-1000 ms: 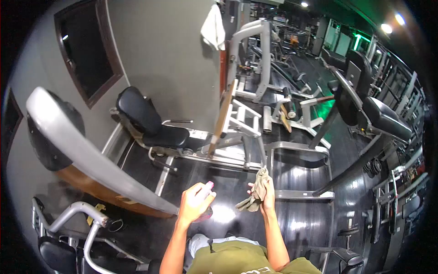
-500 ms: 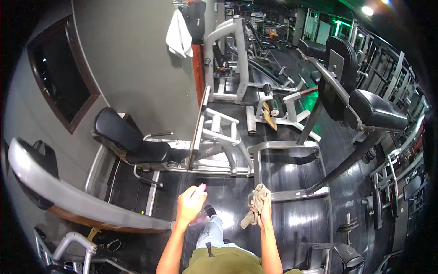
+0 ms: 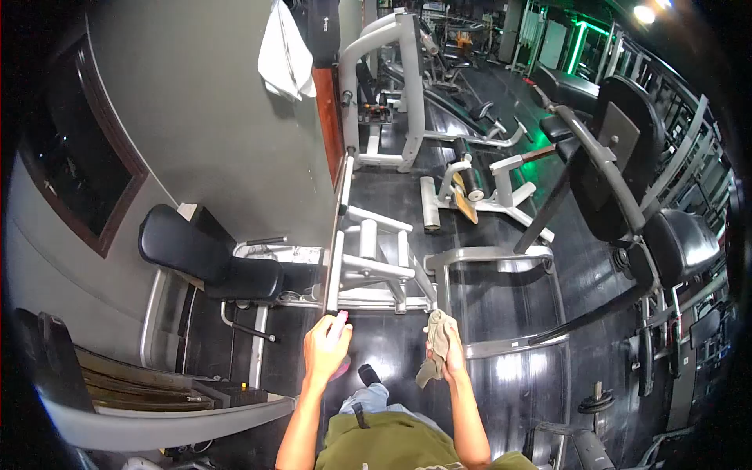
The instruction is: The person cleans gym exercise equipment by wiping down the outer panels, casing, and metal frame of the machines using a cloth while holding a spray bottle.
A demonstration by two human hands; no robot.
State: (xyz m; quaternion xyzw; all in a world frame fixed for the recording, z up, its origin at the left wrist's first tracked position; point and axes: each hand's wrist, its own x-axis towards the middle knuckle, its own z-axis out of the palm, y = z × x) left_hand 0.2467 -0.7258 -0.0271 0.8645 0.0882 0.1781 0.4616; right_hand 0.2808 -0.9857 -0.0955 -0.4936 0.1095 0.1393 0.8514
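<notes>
1. Cloth [image 3: 437,333]: tan, crumpled, over the floor [image 3: 393,335], right hand [image 3: 455,359] fingers grasping it.
2. Pink-topped item [image 3: 341,318], probably a bottle: mostly hidden, left hand [image 3: 321,350] fingers curled round it.
3. Progress: both items already in hand, held apart; no contact with equipment visible. What's left: can't tell.
4. Around: silver frame [image 3: 380,269] ahead, black seat [image 3: 254,279] to the left.

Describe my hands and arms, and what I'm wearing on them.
Your left hand and right hand are ungloved, with no rings, watch or bracelets visible. Both forearms are uncovered. You wear an olive-green fabric shirt; its sleeve ends are hard to make out.
</notes>
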